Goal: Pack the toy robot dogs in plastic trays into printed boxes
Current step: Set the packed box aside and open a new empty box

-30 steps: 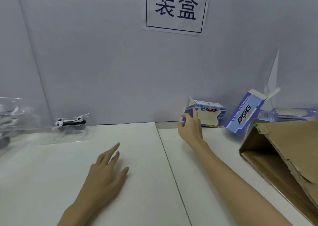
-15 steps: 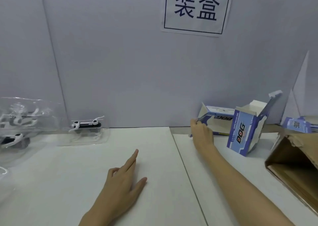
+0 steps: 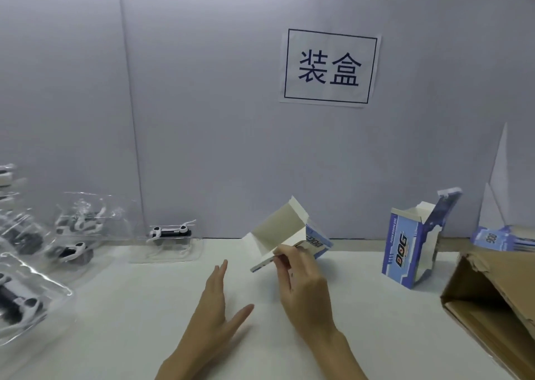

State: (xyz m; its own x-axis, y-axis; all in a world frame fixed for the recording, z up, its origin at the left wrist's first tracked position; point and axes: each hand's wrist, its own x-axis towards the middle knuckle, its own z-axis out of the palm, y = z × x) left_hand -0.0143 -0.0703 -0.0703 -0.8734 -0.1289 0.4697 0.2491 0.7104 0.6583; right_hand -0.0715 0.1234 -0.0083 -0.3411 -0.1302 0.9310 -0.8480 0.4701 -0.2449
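Head view: right hand (image 3: 301, 290) pinched the open flap edge of a printed box (image 3: 292, 235), tilted, lifted just above the white table (image 3: 144, 307). Left hand (image 3: 220, 310) beside it, fingers straight, thumb spread, holding nothing. Toy robot dog in clear tray (image 3: 170, 235) against the back wall, well left of the box. More trays (image 3: 75, 235) further left, possibly overlapping. Second box (image 3: 411, 249) upright at right, beside a cardboard carton (image 3: 492, 307).
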